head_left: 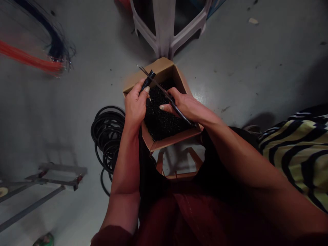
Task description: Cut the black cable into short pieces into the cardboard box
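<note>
My left hand [135, 104] is closed round a black ribbed tube [148, 81] whose end sticks up past my thumb. My right hand [183, 106] is closed on a thin dark cable [164, 93] that runs from my wrist up through the tube's end. Both hands hover over an open cardboard box [164, 66] filled with several small black parts [160, 119]. The box rests on an orange stool [191, 164].
A coil of black hose [107, 135] lies on the grey floor left of the box. A white plastic stool [166, 27] stands behind it. A metal frame [51, 176] is at the lower left, orange and blue wire bundles [30, 58] at the upper left. A striped fabric [294, 143] is at right.
</note>
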Demonstrator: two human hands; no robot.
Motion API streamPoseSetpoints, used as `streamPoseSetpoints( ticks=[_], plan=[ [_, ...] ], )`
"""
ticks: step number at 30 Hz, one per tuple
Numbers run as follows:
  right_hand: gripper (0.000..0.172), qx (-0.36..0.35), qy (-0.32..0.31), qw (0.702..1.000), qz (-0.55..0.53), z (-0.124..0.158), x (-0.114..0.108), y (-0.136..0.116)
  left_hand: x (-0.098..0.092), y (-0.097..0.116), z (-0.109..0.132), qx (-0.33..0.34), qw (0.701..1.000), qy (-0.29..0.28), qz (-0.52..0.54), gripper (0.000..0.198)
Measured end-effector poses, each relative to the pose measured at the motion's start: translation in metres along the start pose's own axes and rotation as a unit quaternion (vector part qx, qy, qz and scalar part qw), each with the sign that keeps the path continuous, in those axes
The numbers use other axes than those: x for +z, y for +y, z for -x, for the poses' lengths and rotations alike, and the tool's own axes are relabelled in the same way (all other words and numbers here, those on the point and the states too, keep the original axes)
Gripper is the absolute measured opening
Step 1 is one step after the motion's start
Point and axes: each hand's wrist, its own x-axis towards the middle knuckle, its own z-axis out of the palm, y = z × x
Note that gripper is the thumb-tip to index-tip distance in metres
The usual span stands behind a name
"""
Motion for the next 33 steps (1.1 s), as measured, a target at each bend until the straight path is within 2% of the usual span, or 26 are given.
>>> streamPoseSetpoints(
  ticks=[3, 7, 13, 19, 23, 28, 33],
  plan=[
    [0.051, -0.008, -0.002, 1.000, -0.020, -0.001, 0.002, 0.002, 0.001, 0.003, 0.000, -0.014, 1.000, 0.008, -0.006, 0.042],
    [0.053, -0.017, 0.001, 0.999, -0.033, -0.003, 0.005, 0.005, 0.001, 0.009, 0.001, -0.018, 1.000, -0.010, -0.009, 0.041],
    [0.061, -0.025, 0.016, 1.000, -0.008, -0.005, 0.010, 0.007, 0.002, 0.015, 0.002, -0.017, 1.000, -0.026, -0.006, 0.043],
    [0.048, -0.022, 0.041, 0.998, 0.031, -0.004, 0.012, 0.003, 0.002, 0.014, 0.003, -0.008, 0.999, -0.029, -0.013, 0.044],
    [0.040, -0.007, 0.032, 0.998, 0.059, -0.003, 0.009, -0.003, 0.003, 0.012, 0.003, -0.001, 0.999, -0.031, -0.026, 0.047],
    [0.038, -0.006, 0.025, 0.997, 0.077, -0.005, 0.007, -0.005, 0.003, 0.010, 0.002, 0.027, 0.998, -0.025, -0.060, 0.046],
    [0.037, -0.008, 0.016, 0.997, 0.075, -0.008, 0.009, -0.003, 0.002, 0.007, 0.002, 0.025, 0.995, -0.028, -0.093, 0.044]
  ],
)
